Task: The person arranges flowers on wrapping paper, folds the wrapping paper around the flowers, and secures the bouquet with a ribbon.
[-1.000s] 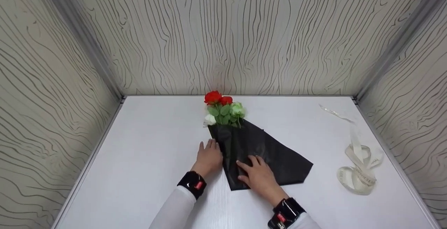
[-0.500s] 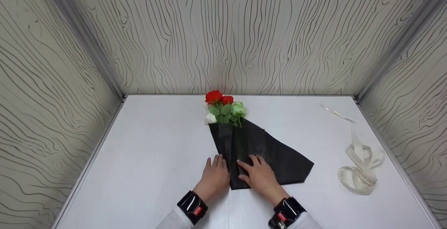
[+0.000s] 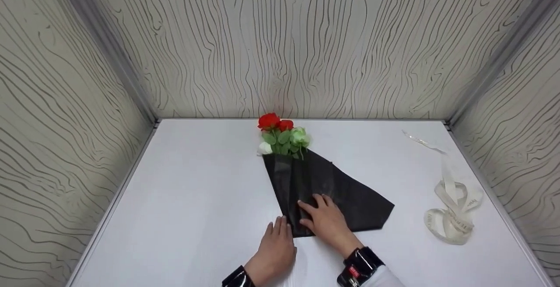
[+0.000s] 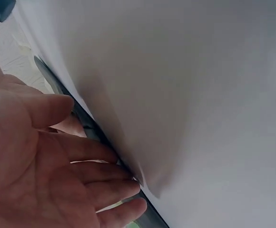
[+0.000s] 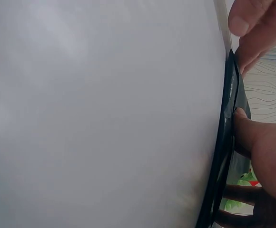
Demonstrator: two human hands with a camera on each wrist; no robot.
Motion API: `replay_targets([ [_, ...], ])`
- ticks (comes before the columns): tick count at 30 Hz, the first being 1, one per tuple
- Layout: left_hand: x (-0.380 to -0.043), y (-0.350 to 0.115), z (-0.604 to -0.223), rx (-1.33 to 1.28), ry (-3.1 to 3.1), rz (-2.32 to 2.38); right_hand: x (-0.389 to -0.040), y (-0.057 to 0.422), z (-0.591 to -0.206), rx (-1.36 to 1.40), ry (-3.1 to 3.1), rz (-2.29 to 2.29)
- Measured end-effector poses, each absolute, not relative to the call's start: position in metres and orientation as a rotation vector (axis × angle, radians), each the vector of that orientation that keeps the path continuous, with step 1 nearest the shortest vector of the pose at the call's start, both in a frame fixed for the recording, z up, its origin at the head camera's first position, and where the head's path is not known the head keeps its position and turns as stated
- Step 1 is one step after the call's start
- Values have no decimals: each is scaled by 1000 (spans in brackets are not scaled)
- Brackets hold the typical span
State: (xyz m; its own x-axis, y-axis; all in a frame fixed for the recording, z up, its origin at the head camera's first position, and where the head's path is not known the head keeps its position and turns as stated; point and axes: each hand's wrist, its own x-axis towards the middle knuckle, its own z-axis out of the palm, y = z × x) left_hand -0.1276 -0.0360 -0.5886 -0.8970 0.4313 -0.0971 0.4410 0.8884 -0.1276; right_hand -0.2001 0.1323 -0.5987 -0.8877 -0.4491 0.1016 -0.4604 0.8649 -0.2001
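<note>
Black wrapping paper (image 3: 356, 201) is folded over the stems of a bunch of flowers, whose heads show at its top: red roses (image 3: 268, 121), a pale green bloom (image 3: 299, 136) and a white one (image 3: 264, 148). My left hand (image 3: 276, 250) lies at the lower left corner of the paper, fingers straight; in the left wrist view the fingertips (image 4: 140, 204) meet the sheet's edge. With fingers spread, my right hand (image 3: 330, 223) presses the folded layer near the bottom. The right wrist view shows its thumb (image 5: 242, 123) on the paper.
A loosely coiled cream ribbon (image 3: 457, 221) with printed letters lies at the right of the white table (image 3: 197, 190), a thin ribbon piece (image 3: 422, 141) beyond it. Wood-patterned panels (image 3: 280, 50) stand at the back and both sides.
My left hand has slid down along the paper's left edge, from its middle to the bottom corner. My right hand has stayed in place; the left side of the fold now lies flatter.
</note>
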Motion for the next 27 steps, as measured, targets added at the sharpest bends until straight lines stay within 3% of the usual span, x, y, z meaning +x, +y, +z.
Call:
replay_targets([
  [12, -109, -33, -584, 707, 2796, -331, -199, 132, -601, 722, -2948, 326],
  [27, -139, -45, -582, 851, 3005, 24, -203, 132, -598, 724, -2965, 322],
])
